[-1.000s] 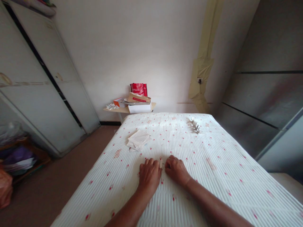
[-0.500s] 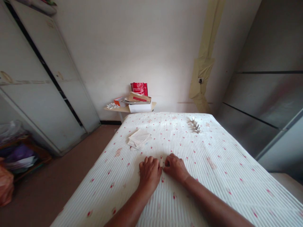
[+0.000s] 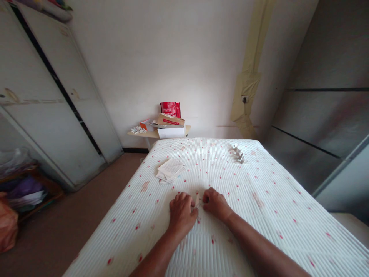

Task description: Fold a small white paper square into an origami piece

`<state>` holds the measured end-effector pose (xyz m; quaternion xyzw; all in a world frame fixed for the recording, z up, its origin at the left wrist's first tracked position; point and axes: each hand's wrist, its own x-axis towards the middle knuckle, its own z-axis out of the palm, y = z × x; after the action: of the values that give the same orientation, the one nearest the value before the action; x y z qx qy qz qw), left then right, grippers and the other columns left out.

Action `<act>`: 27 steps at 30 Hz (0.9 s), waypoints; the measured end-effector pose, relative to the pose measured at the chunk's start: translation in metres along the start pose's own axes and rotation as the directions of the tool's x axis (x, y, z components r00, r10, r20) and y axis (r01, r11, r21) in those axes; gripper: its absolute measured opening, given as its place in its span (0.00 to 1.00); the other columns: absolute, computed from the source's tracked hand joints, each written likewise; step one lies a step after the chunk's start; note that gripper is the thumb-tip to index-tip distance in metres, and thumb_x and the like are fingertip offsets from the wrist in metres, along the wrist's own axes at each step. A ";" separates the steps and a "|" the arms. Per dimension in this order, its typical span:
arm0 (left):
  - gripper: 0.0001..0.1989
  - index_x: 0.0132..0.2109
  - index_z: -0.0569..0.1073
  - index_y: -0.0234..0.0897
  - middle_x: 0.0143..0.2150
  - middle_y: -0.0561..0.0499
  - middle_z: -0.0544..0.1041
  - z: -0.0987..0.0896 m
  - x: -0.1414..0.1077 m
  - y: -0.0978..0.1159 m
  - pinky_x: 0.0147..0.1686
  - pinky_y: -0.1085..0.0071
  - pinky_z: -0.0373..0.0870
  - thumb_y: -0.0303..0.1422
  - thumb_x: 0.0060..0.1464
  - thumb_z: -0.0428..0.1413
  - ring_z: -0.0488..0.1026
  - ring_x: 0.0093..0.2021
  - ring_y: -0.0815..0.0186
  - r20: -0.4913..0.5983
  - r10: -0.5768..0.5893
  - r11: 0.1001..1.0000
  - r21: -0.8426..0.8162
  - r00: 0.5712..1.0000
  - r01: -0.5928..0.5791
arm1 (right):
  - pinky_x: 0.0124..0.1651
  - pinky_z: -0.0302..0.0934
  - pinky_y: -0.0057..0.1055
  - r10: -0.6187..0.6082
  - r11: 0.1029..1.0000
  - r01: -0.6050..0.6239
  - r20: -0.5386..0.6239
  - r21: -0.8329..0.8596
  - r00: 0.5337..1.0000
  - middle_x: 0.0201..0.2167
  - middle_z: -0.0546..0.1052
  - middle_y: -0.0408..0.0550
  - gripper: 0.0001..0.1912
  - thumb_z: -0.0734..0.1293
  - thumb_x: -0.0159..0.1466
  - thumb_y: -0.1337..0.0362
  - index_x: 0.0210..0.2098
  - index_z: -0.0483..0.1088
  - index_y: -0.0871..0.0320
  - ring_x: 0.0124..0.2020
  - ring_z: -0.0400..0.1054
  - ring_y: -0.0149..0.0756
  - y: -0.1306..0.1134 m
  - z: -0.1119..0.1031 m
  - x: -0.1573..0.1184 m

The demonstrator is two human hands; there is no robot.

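Note:
Just above the bedspread, a small narrow strip of pale paper (image 3: 197,201) shows between my hands. My left hand (image 3: 182,209) is closed, its thumb and index finger pinching the strip's left side. Facing it, my right hand (image 3: 216,204) has its fingers curled together at the strip's right side; whatever sits inside them is hidden. Beyond my left hand lies a loose stack of printed paper sheets (image 3: 170,170). Farther off to the right, several small grey-white folded pieces (image 3: 238,154) rest in a row.
The bed's white ribbed cover (image 3: 225,246) carries red dots. Behind it, a small table (image 3: 148,134) bears a white box (image 3: 171,132), a red bag (image 3: 170,109) and a pile of white pieces (image 3: 138,130). Cabinets (image 3: 57,96) stand left, a grey wardrobe (image 3: 323,115) right.
My hands have drawn slightly apart, and more of the paper strip shows between them. The left thumb has separated from the index finger a little. The sheets and folded pieces stay put.

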<state>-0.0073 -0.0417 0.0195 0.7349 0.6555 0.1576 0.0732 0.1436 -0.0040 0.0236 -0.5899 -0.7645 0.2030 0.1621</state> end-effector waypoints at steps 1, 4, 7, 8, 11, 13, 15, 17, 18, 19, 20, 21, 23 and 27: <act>0.05 0.35 0.68 0.38 0.39 0.50 0.69 -0.001 0.000 0.001 0.43 0.65 0.54 0.33 0.49 0.51 0.63 0.45 0.62 0.008 -0.010 1.000 0.000 1.000 0.010 | 0.32 0.51 0.24 0.001 1.000 -0.001 0.002 0.000 1.000 0.30 0.68 0.43 0.06 0.62 0.48 0.74 0.25 0.68 0.60 0.30 0.63 0.28 0.000 0.000 0.000; 0.07 0.35 0.68 0.38 0.39 0.50 0.69 -0.003 0.001 0.005 0.44 0.64 0.55 0.35 0.49 0.52 0.63 0.46 0.61 0.018 -0.042 0.999 0.007 0.999 0.042 | 0.32 0.51 0.24 0.009 1.000 -0.009 0.010 -0.008 1.000 0.30 0.69 0.43 0.06 0.63 0.48 0.74 0.26 0.68 0.60 0.30 0.63 0.28 -0.001 0.000 -0.001; 0.07 0.34 0.69 0.38 0.39 0.50 0.70 -0.002 0.004 0.006 0.43 0.64 0.56 0.36 0.47 0.53 0.64 0.46 0.60 0.023 -0.066 0.998 0.007 0.998 0.065 | 0.32 0.51 0.24 0.016 1.000 -0.015 0.015 -0.021 1.000 0.31 0.69 0.43 0.06 0.63 0.49 0.73 0.26 0.68 0.59 0.30 0.63 0.29 -0.002 -0.001 -0.001; 0.06 0.33 0.69 0.38 0.39 0.50 0.70 -0.002 0.006 0.005 0.42 0.64 0.56 0.35 0.47 0.54 0.64 0.46 0.60 0.024 -0.070 0.998 0.006 0.997 0.070 | 0.32 0.51 0.24 0.015 1.000 -0.014 0.016 -0.019 1.000 0.31 0.69 0.43 0.06 0.63 0.49 0.73 0.26 0.68 0.59 0.31 0.63 0.29 -0.002 -0.001 -0.001; 0.04 0.31 0.70 0.39 0.38 0.51 0.71 -0.003 0.011 0.003 0.40 0.64 0.57 0.33 0.44 0.55 0.65 0.45 0.60 0.047 -0.078 0.997 -0.008 0.996 0.079 | 0.32 0.50 0.25 0.009 1.000 -0.009 0.013 -0.003 1.000 0.30 0.68 0.43 0.06 0.62 0.48 0.74 0.26 0.68 0.59 0.30 0.63 0.29 -0.001 0.000 -0.001; 0.03 0.30 0.71 0.41 0.38 0.52 0.71 -0.005 0.014 0.001 0.40 0.65 0.57 0.32 0.43 0.56 0.65 0.45 0.60 0.075 -0.089 0.996 -0.022 0.993 0.091 | 0.31 0.50 0.25 0.007 1.000 -0.007 0.011 0.002 1.000 0.30 0.68 0.43 0.06 0.62 0.48 0.74 0.25 0.68 0.59 0.30 0.62 0.28 0.000 0.000 -0.001; 0.03 0.29 0.72 0.41 0.38 0.53 0.71 -0.007 0.017 0.000 0.39 0.65 0.58 0.30 0.42 0.55 0.65 0.45 0.60 0.097 -0.099 0.994 -0.030 0.990 0.102 | 0.31 0.50 0.25 0.002 1.000 -0.002 0.006 0.004 1.000 0.30 0.68 0.43 0.06 0.62 0.48 0.74 0.25 0.68 0.59 0.29 0.62 0.28 0.001 0.001 0.000; 0.03 0.28 0.72 0.42 0.37 0.53 0.72 -0.009 0.019 -0.001 0.39 0.65 0.58 0.29 0.42 0.55 0.66 0.44 0.61 0.111 -0.103 0.994 -0.035 0.988 0.107 | 0.31 0.50 0.25 -0.004 1.000 0.004 -0.004 0.003 1.000 0.30 0.68 0.43 0.06 0.62 0.48 0.74 0.25 0.68 0.59 0.30 0.62 0.28 0.001 0.002 0.000; 0.03 0.28 0.72 0.42 0.37 0.53 0.72 -0.010 0.019 -0.001 0.38 0.65 0.58 0.29 0.42 0.55 0.66 0.44 0.61 0.115 -0.102 0.994 -0.037 0.988 0.106 | 0.31 0.50 0.25 -0.006 1.000 0.006 -0.008 0.002 1.000 0.30 0.68 0.43 0.06 0.62 0.48 0.74 0.25 0.68 0.59 0.30 0.62 0.28 0.001 0.002 0.000; 0.03 0.27 0.73 0.42 0.37 0.53 0.72 -0.010 0.020 -0.002 0.38 0.66 0.58 0.29 0.42 0.55 0.66 0.44 0.61 0.118 -0.100 0.994 -0.039 0.988 0.106 | 0.31 0.50 0.25 -0.005 1.000 0.005 -0.010 -0.001 1.000 0.30 0.68 0.43 0.06 0.62 0.48 0.74 0.25 0.68 0.59 0.29 0.62 0.28 0.001 0.002 0.000; 0.03 0.27 0.73 0.42 0.36 0.54 0.72 -0.010 0.020 -0.002 0.38 0.66 0.58 0.29 0.42 0.55 0.66 0.44 0.61 0.120 -0.099 0.994 -0.043 0.988 0.104 | 0.31 0.49 0.25 -0.004 1.000 0.004 -0.010 -0.005 1.000 0.30 0.68 0.43 0.06 0.62 0.47 0.74 0.25 0.68 0.59 0.29 0.62 0.28 0.001 0.001 0.000; 0.03 0.27 0.73 0.42 0.36 0.54 0.72 -0.009 0.020 -0.003 0.38 0.66 0.58 0.29 0.42 0.55 0.66 0.43 0.62 0.122 -0.096 0.994 -0.048 0.988 0.102 | 0.31 0.49 0.25 -0.003 1.000 0.003 -0.009 -0.007 1.000 0.29 0.68 0.43 0.06 0.62 0.47 0.74 0.25 0.68 0.59 0.29 0.62 0.28 0.000 0.001 0.000; 0.03 0.26 0.73 0.42 0.36 0.54 0.73 -0.008 0.020 -0.006 0.38 0.67 0.58 0.29 0.42 0.55 0.67 0.43 0.62 0.123 -0.088 0.993 -0.062 0.989 0.096 | 0.30 0.49 0.25 -0.003 1.000 0.003 -0.010 -0.010 1.000 0.29 0.68 0.43 0.06 0.62 0.47 0.74 0.25 0.68 0.60 0.29 0.62 0.28 0.000 0.000 -0.001; 0.06 0.27 0.74 0.43 0.37 0.55 0.74 -0.006 0.021 -0.012 0.40 0.68 0.57 0.27 0.42 0.54 0.67 0.45 0.64 0.128 -0.063 0.991 -0.110 0.990 0.077 | 0.31 0.49 0.25 -0.005 1.000 0.005 -0.008 -0.009 1.000 0.30 0.68 0.44 0.06 0.62 0.48 0.74 0.25 0.68 0.60 0.29 0.62 0.28 0.000 0.000 0.000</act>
<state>-0.0189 -0.0203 0.0241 0.7145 0.6649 0.1462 0.1615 0.1436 -0.0044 0.0231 -0.5895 -0.7663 0.1967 0.1632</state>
